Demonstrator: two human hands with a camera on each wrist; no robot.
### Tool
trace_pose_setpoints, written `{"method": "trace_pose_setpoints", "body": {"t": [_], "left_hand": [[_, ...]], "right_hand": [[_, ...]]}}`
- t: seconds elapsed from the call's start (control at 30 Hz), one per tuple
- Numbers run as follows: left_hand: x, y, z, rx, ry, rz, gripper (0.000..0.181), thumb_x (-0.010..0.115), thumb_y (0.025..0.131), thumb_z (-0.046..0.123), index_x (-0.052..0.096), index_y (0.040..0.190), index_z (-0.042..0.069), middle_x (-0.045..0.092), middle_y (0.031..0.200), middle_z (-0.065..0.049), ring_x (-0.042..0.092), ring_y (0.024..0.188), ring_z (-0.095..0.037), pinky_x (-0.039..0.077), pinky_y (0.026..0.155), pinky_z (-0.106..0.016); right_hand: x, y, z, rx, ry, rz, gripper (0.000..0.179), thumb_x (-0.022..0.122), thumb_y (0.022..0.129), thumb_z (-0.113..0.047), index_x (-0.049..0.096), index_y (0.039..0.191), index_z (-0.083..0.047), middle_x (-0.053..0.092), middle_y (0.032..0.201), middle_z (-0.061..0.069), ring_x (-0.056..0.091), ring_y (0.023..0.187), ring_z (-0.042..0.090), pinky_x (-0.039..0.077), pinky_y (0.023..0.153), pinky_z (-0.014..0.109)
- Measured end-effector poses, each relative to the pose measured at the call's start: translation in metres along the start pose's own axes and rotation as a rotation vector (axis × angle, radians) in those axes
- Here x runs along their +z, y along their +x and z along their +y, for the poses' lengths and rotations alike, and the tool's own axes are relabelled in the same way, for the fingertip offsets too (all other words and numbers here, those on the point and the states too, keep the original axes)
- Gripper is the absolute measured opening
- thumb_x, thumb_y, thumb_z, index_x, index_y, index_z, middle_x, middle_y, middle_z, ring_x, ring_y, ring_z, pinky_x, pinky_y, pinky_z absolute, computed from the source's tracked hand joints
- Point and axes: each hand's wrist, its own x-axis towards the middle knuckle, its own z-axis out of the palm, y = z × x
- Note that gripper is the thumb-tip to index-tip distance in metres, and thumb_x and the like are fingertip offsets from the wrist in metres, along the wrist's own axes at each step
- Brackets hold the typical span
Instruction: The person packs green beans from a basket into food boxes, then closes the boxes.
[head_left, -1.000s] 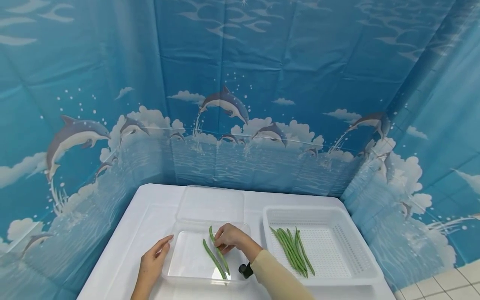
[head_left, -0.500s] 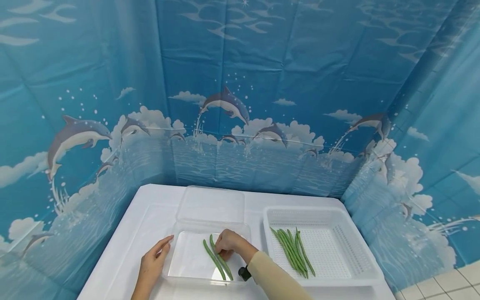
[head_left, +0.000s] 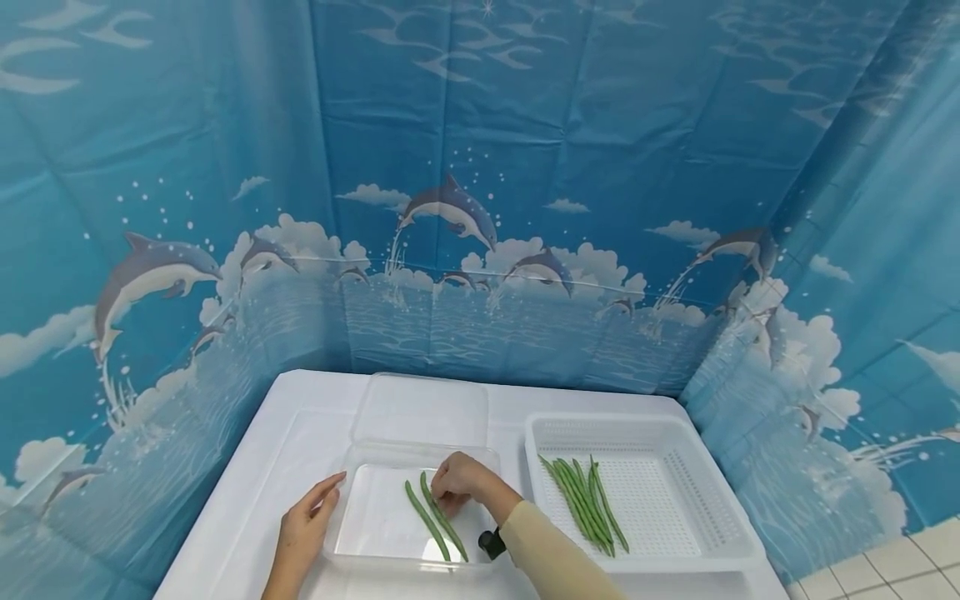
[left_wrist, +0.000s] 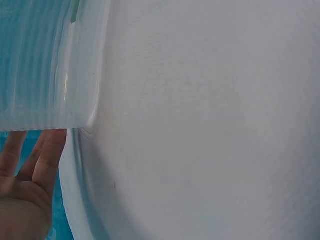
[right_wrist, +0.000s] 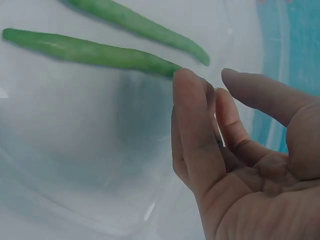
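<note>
Two green beans lie side by side in a clear plastic container (head_left: 367, 521): a left bean (head_left: 427, 521) and a right bean (head_left: 447, 521). My right hand (head_left: 460, 485) is inside the container, beside the right bean. In the right wrist view, its thumb and fingertips stand apart, and the fingertips overlap the end of the nearer bean (right_wrist: 95, 52). My left hand (head_left: 303, 525) is at the container's left side with relaxed fingers. The left wrist view shows those fingers (left_wrist: 47, 155) right at the container wall (left_wrist: 45, 117), their tips hidden behind it.
A white perforated basket (head_left: 712, 500) stands to the right, with several green beans (head_left: 583, 504) on its left half. Behind the container lies a clear lid (head_left: 420, 412) on the white table (head_left: 300, 433). A blue dolphin-print curtain (head_left: 480, 333) surrounds the table.
The right hand has lowered the right bean and shifted it slightly toward the front, beside the other bean, and released it. The left hand has stayed in place.
</note>
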Motion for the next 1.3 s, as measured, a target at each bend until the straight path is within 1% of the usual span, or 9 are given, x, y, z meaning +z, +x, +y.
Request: {"method": "trace_pose_setpoints", "body": {"t": [0.13,0.23,0.33,0.5,0.6,0.77,1.03,1.2,1.3], "left_hand": [[0.001,-0.002,0.000,0.002,0.005,-0.002,0.038,0.057,0.111,0.034,0.067,0.143,0.014,0.062,0.153,-0.012,0.053,0.147,-0.043,0.050,0.115,-0.060],[0.001,-0.003,-0.001,-0.002,0.002,-0.005,0.038,0.057,0.111,0.033,0.067,0.143,0.014,0.061,0.153,-0.013,0.053,0.147,-0.043,0.050,0.115,-0.060],[0.000,-0.003,-0.002,-0.008,0.000,-0.007,0.038,0.057,0.111,0.033,0.066,0.143,0.014,0.061,0.154,-0.014,0.052,0.147,-0.043,0.050,0.115,-0.061],[-0.001,-0.004,-0.003,0.000,-0.005,-0.003,0.038,0.058,0.111,0.032,0.066,0.143,0.013,0.061,0.154,-0.014,0.053,0.147,-0.043,0.050,0.115,-0.061],[0.000,-0.004,-0.003,0.006,-0.004,-0.002,0.038,0.057,0.111,0.032,0.066,0.143,0.013,0.061,0.154,-0.014,0.053,0.146,-0.044,0.050,0.114,-0.062],[0.001,-0.004,-0.002,0.007,0.004,0.007,0.038,0.058,0.111,0.032,0.067,0.143,0.013,0.061,0.153,-0.014,0.053,0.146,-0.044,0.050,0.114,-0.062],[0.001,-0.002,0.002,0.018,-0.001,0.008,0.038,0.057,0.111,0.033,0.067,0.143,0.013,0.061,0.153,-0.014,0.053,0.147,-0.043,0.051,0.114,-0.060],[-0.001,-0.002,0.001,0.029,0.009,0.014,0.038,0.057,0.111,0.033,0.067,0.142,0.014,0.062,0.153,-0.013,0.053,0.146,-0.042,0.052,0.113,-0.059],[-0.002,-0.001,0.001,0.030,0.003,0.008,0.038,0.057,0.111,0.034,0.067,0.142,0.014,0.061,0.153,-0.013,0.053,0.146,-0.042,0.051,0.113,-0.058]], "right_hand": [[-0.013,-0.003,0.000,-0.022,0.129,-0.020,0.001,0.074,0.091,0.001,0.074,0.093,0.001,0.073,0.075,0.009,0.069,0.062,0.014,0.069,0.067,0.034],[-0.025,-0.008,-0.002,-0.032,0.222,-0.035,0.007,0.074,0.093,-0.003,0.074,0.098,0.002,0.073,0.079,0.008,0.070,0.065,0.012,0.070,0.071,0.033],[-0.037,-0.015,-0.004,-0.054,0.272,-0.033,0.010,0.072,0.095,-0.005,0.073,0.102,0.001,0.075,0.085,0.011,0.071,0.069,0.012,0.070,0.074,0.034],[-0.058,-0.030,-0.002,-0.098,0.273,-0.001,0.016,0.070,0.099,-0.011,0.071,0.108,0.002,0.076,0.093,0.015,0.075,0.074,0.014,0.070,0.075,0.034],[-0.072,-0.038,0.002,-0.112,0.278,0.025,0.021,0.069,0.100,-0.014,0.071,0.111,0.003,0.075,0.097,0.014,0.076,0.081,0.016,0.070,0.079,0.035],[-0.099,-0.051,0.010,-0.126,0.288,0.077,0.026,0.067,0.102,-0.015,0.069,0.117,0.006,0.075,0.103,0.019,0.077,0.088,0.019,0.070,0.085,0.038],[-0.139,-0.069,0.037,-0.092,0.315,0.176,0.027,0.065,0.105,-0.017,0.068,0.121,0.005,0.075,0.106,0.019,0.077,0.089,0.020,0.069,0.083,0.036],[-0.156,-0.079,0.060,-0.052,0.304,0.220,0.033,0.063,0.107,-0.017,0.065,0.126,0.010,0.074,0.107,0.019,0.076,0.088,0.018,0.069,0.085,0.036],[-0.164,-0.085,0.074,-0.023,0.286,0.258,0.033,0.063,0.106,-0.017,0.065,0.125,0.010,0.074,0.106,0.021,0.075,0.086,0.018,0.069,0.082,0.035]]}}
